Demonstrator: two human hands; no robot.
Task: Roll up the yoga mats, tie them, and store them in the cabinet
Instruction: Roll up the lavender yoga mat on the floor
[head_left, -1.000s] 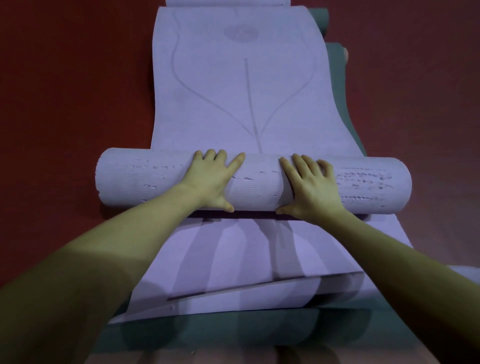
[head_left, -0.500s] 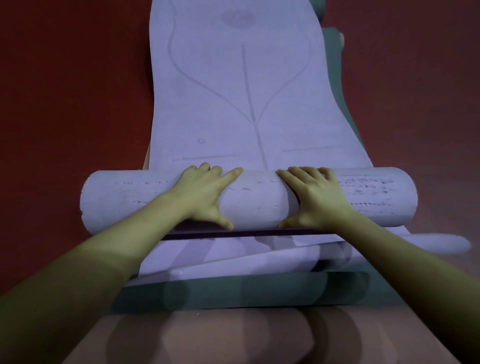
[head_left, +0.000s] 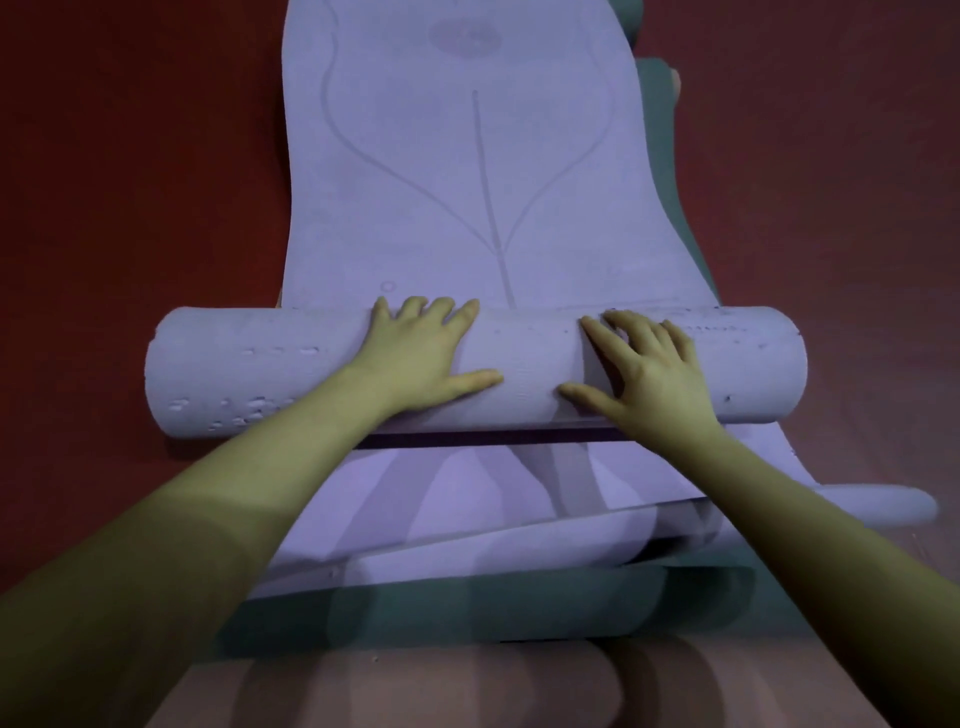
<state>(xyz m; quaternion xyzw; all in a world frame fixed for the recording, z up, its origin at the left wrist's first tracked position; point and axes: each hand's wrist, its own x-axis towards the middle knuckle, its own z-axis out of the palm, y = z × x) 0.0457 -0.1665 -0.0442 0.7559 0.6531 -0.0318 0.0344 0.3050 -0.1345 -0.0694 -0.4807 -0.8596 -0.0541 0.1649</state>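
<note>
— While both palms lie on it, what marking can you report on the lavender yoga mat (head_left: 467, 156)?

— No readable lettering. Its flat far part carries a faint round emblem (head_left: 464, 37) near the far end, too blurred to make out, two curved lines that meet a straight centre line (head_left: 488, 187), and a small ring mark (head_left: 388, 286) just beyond the roll. Worn, pitted patches show on the rolled part (head_left: 524, 371), at its near left and along its right.

— State of the hands?

— My left hand (head_left: 421, 358) rests flat on the roll left of centre, fingers straight and spread, thumb pointing right. My right hand (head_left: 649, 374) rests on it right of centre, fingers slightly bent over the far side, thumb pointing left. Neither hand clasps the mat; they press on top, apart from each other.

— Location of the roll?

— Lying crosswise, left to right, on the mat's own unrolled length, over the red floor (head_left: 130, 182).

— Surroundings and obstructions?

— Loose lavender layers (head_left: 467, 499) lie near me under the roll, on a dark green mat (head_left: 467, 608) whose edge also shows along the right side. A pinkish-brown mat (head_left: 415, 686) lies nearest. My forearms hide part of the roll's near edge.
</note>
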